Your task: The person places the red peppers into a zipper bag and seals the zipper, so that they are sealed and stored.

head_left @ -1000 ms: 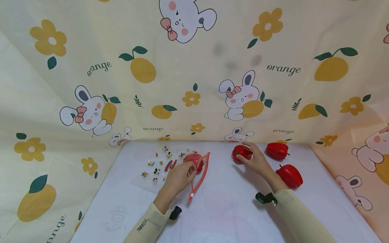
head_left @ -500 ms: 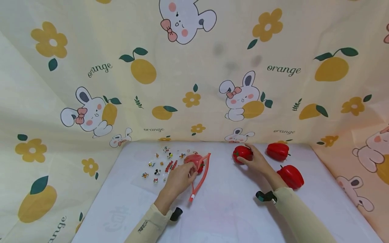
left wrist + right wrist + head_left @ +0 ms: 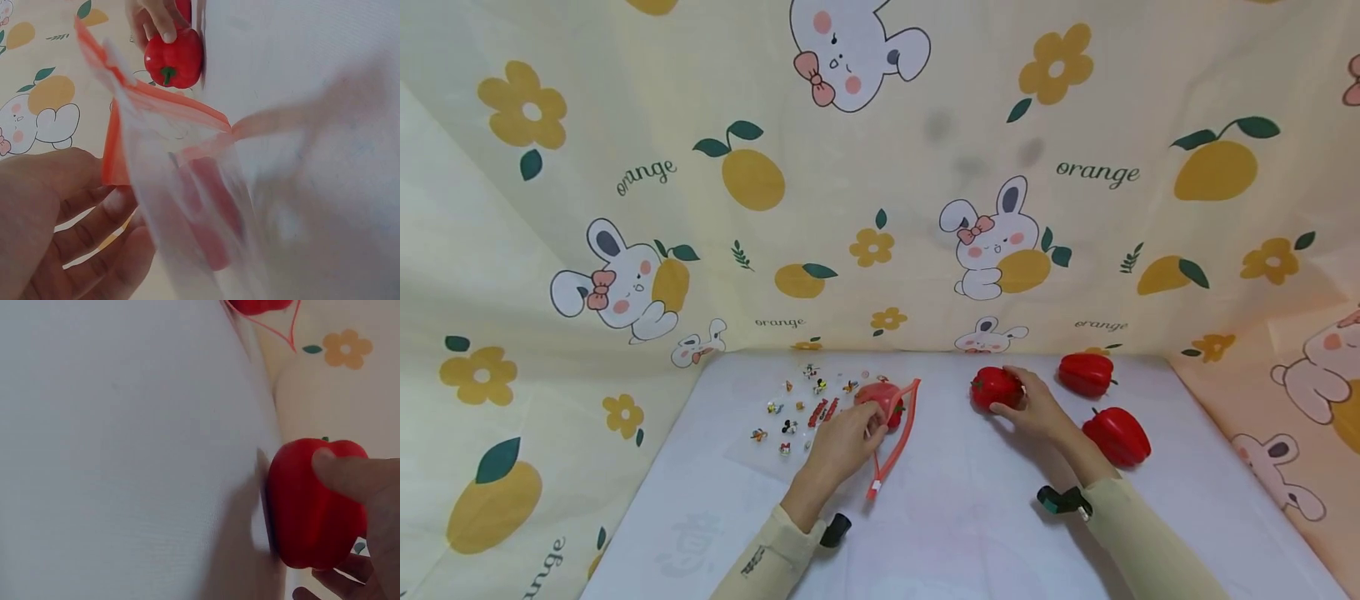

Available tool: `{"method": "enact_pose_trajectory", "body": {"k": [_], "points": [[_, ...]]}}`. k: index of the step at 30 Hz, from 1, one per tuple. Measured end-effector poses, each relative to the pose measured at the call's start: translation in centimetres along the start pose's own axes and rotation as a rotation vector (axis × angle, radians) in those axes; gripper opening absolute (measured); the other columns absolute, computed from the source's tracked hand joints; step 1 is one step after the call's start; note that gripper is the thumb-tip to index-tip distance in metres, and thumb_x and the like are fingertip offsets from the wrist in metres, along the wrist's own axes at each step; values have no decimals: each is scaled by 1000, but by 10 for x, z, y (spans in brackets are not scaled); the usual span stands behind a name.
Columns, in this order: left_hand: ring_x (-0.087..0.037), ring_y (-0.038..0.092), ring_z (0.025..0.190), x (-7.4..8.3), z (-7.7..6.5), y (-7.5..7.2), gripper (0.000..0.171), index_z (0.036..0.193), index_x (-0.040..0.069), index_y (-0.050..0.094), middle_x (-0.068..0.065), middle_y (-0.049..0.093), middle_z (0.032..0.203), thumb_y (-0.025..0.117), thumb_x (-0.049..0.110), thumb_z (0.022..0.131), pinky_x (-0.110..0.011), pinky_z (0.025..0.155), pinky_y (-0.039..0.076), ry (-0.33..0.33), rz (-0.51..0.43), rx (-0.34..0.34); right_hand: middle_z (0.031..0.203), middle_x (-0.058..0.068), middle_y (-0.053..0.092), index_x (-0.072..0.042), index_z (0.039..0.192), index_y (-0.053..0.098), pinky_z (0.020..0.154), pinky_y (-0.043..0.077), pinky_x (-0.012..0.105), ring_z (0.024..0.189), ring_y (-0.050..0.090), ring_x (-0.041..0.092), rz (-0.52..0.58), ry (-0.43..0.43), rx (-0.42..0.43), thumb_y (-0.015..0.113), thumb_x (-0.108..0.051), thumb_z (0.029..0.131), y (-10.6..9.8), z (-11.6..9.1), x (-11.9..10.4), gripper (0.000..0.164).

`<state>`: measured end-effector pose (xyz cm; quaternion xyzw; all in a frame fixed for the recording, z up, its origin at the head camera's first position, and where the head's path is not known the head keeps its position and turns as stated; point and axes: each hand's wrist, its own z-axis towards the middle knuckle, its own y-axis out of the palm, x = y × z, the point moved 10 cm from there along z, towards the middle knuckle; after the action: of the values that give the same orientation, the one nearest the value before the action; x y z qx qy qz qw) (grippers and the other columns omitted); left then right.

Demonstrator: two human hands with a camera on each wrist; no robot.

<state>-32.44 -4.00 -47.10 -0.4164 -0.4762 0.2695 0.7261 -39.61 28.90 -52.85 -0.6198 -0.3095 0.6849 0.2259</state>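
My left hand (image 3: 844,437) pinches the orange-red zip edge of a clear plastic bag (image 3: 169,100), whose mouth gapes in the left wrist view. Small cartoon figures and red lettering are printed on the bag. Inside it lies a red bell pepper (image 3: 212,212), seen through the film. To the right of the bag, my right hand (image 3: 1036,406) grips another red bell pepper (image 3: 996,389), thumb on one side in the right wrist view. That pepper seems to sit on the white table, its green stem turned toward the bag.
Two more red bell peppers lie right of my right hand: one at the back (image 3: 1086,374), one nearer (image 3: 1117,437). A cream curtain (image 3: 880,167) with rabbits and oranges rises behind the white table (image 3: 955,517) and along its sides.
My right hand and its pepper have shifted slightly toward me, and the pepper has turned a little. My left hand stays at the bag's edge.
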Motion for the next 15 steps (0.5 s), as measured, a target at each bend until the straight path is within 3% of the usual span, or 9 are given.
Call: {"method": "enact_pose_trajectory", "body": {"k": [8, 15], "points": [[-5, 51, 65, -2, 3, 1, 10, 103, 20, 69, 13, 59, 79, 78, 22, 100, -22, 55, 43, -2, -2, 2, 154, 27, 49, -4, 162, 36, 106, 53, 59, 134, 52, 46, -23, 15, -10, 78, -15, 99, -1, -8, -1, 76], [-5, 51, 66, -2, 1, 1, 10, 103, 19, 69, 12, 61, 81, 78, 22, 100, -21, 56, 44, 1, 2, 4, 145, 25, 56, -2, 158, 42, 94, 60, 45, 122, 59, 39, 15, 91, 17, 84, -24, 95, 4, -17, 3, 78]]}}
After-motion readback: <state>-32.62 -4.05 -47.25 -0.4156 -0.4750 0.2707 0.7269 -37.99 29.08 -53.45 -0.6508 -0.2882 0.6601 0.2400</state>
